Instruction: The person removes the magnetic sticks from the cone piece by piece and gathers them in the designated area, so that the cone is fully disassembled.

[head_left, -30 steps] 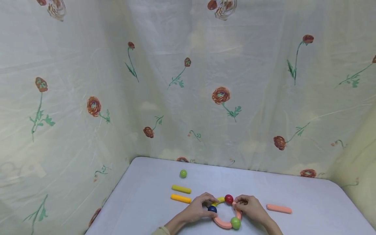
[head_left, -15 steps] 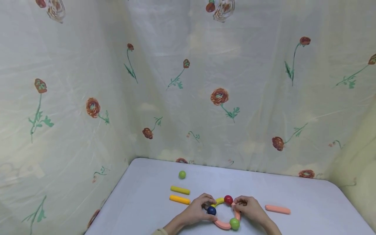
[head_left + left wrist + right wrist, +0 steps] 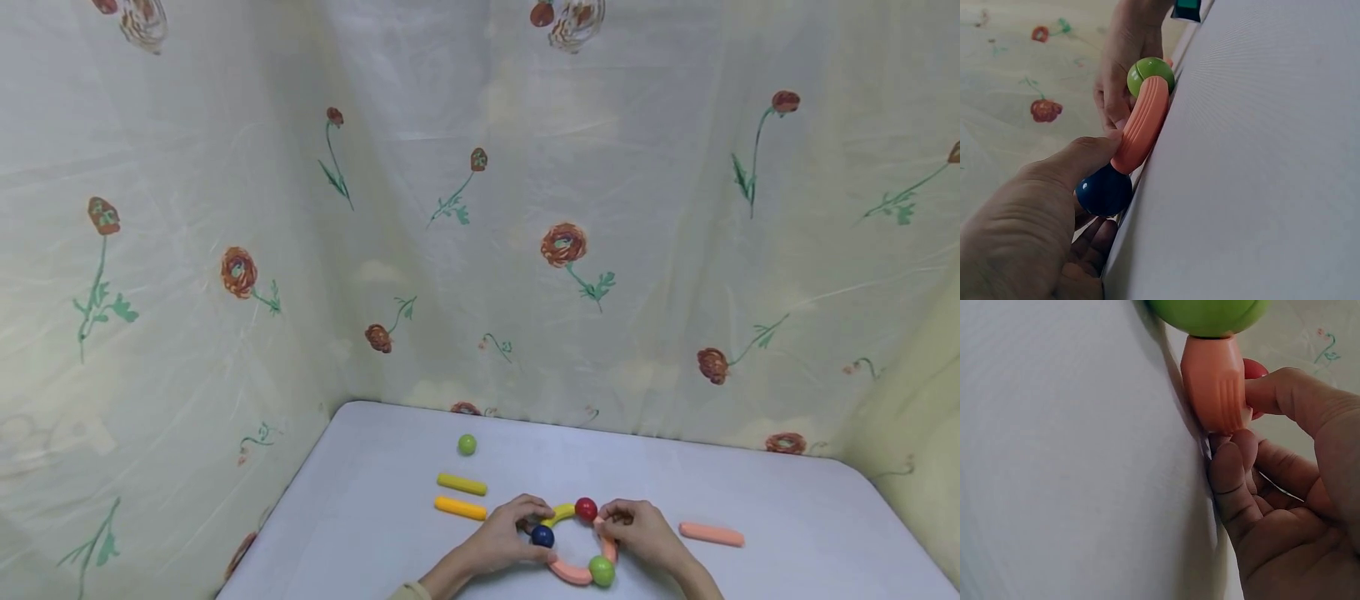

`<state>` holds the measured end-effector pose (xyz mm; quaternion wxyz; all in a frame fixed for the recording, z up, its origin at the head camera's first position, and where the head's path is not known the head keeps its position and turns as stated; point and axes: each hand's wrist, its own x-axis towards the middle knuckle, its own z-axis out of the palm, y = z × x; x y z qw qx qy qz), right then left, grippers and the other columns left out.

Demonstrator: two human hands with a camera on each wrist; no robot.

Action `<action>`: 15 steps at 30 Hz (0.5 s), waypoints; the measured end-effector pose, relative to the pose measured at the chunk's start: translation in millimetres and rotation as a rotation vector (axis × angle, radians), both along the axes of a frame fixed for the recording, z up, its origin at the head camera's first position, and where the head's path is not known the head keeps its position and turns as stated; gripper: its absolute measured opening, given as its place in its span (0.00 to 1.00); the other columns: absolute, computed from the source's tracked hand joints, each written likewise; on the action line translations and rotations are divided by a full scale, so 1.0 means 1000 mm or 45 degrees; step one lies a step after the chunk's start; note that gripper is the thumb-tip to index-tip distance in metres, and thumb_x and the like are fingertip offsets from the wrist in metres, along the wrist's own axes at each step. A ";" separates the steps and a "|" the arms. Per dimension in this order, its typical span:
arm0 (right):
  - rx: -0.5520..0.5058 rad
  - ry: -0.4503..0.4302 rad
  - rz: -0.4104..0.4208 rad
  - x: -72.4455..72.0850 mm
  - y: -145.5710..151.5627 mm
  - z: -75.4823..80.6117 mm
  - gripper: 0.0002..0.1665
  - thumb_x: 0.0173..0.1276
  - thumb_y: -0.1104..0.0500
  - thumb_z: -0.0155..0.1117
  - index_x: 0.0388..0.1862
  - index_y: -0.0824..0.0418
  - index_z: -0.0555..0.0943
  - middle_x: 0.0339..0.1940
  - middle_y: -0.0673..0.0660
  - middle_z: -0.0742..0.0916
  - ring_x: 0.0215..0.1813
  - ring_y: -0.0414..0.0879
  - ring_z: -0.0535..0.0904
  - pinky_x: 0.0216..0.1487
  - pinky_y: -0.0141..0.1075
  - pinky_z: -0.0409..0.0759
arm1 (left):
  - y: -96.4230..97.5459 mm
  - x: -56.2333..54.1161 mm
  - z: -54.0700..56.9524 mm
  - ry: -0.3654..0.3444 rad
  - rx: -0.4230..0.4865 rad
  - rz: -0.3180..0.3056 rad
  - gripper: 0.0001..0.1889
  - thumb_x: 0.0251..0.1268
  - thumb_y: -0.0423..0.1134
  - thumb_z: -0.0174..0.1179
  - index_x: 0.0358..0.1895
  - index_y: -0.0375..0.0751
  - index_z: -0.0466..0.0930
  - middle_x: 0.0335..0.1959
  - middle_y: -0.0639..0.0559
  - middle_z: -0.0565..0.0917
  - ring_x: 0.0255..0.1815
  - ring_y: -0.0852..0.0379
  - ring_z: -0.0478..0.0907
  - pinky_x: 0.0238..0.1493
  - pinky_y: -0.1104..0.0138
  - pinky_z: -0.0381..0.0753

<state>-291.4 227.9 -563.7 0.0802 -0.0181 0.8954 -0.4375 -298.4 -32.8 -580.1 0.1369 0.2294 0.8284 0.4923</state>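
A ring of curved rods and balls lies on the table between both hands. It has a blue ball, a red ball, a green ball, a yellow curved rod, a front pink curved rod and a right pink curved rod. My left hand holds the ring around the blue ball; its thumb presses the front pink rod, close beside that ball in the left wrist view. With thumb and fingers, my right hand pinches the right pink rod near the red ball, partly hiding it.
Left of the ring lie a straight yellow rod and an orange-yellow rod, with a loose green ball farther back. A straight pink rod lies to the right. Flowered curtains enclose the white table.
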 end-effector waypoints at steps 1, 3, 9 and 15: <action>0.008 0.009 0.008 0.000 0.000 0.000 0.12 0.57 0.55 0.70 0.38 0.60 0.84 0.27 0.50 0.84 0.30 0.43 0.74 0.28 0.31 0.74 | 0.000 0.000 0.000 0.002 0.000 0.001 0.25 0.49 0.52 0.73 0.54 0.58 0.80 0.54 0.70 0.76 0.46 0.72 0.73 0.49 0.73 0.76; 0.021 0.026 0.008 0.000 -0.001 0.000 0.11 0.58 0.56 0.70 0.38 0.60 0.84 0.27 0.50 0.84 0.30 0.42 0.74 0.29 0.30 0.73 | 0.000 0.000 0.001 0.006 -0.005 0.004 0.25 0.49 0.52 0.73 0.54 0.58 0.80 0.54 0.70 0.76 0.46 0.72 0.73 0.49 0.73 0.76; 0.054 0.035 -0.049 -0.002 -0.003 -0.004 0.10 0.57 0.57 0.70 0.38 0.59 0.85 0.27 0.50 0.83 0.31 0.42 0.73 0.29 0.30 0.72 | 0.000 0.000 0.002 0.005 -0.016 0.001 0.26 0.49 0.53 0.73 0.54 0.58 0.80 0.54 0.69 0.75 0.45 0.72 0.73 0.48 0.73 0.76; 0.059 0.031 -0.087 -0.001 -0.005 -0.004 0.11 0.58 0.55 0.71 0.38 0.59 0.85 0.27 0.50 0.83 0.30 0.43 0.73 0.28 0.31 0.73 | 0.003 0.002 0.002 0.027 -0.041 -0.001 0.27 0.49 0.54 0.73 0.55 0.57 0.79 0.55 0.68 0.74 0.48 0.70 0.73 0.52 0.70 0.76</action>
